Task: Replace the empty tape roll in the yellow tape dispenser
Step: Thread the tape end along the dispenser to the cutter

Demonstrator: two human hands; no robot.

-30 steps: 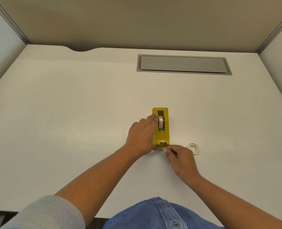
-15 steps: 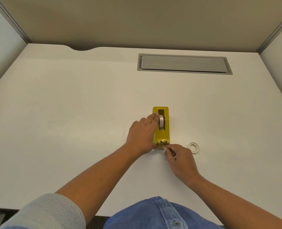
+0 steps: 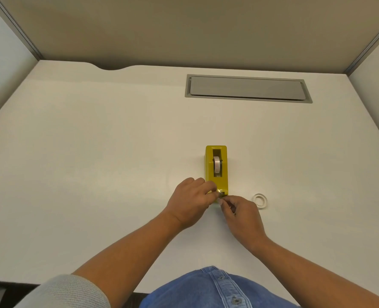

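Observation:
The yellow tape dispenser (image 3: 223, 176) stands lengthwise in the middle of the white desk, with a roll of tape (image 3: 216, 163) seated in its slot. My left hand (image 3: 190, 201) grips the dispenser's near left corner with curled fingers, beside the cutter. My right hand (image 3: 241, 214) is just in front of the cutter end, its thumb and forefinger pinched together on the tape's free end; the tape itself is too thin to make out clearly. An empty white tape core (image 3: 260, 200) lies flat on the desk to the right of my right hand.
A grey cable hatch (image 3: 246, 88) is set into the desk at the back right. Partition walls close in the desk at the back and both sides. A curved cut-out (image 3: 112, 68) notches the far edge.
My left hand slid back from the roll and the dispenser's side to its near corner by the cutter. My right hand stayed at the cutter end, shifting slightly.

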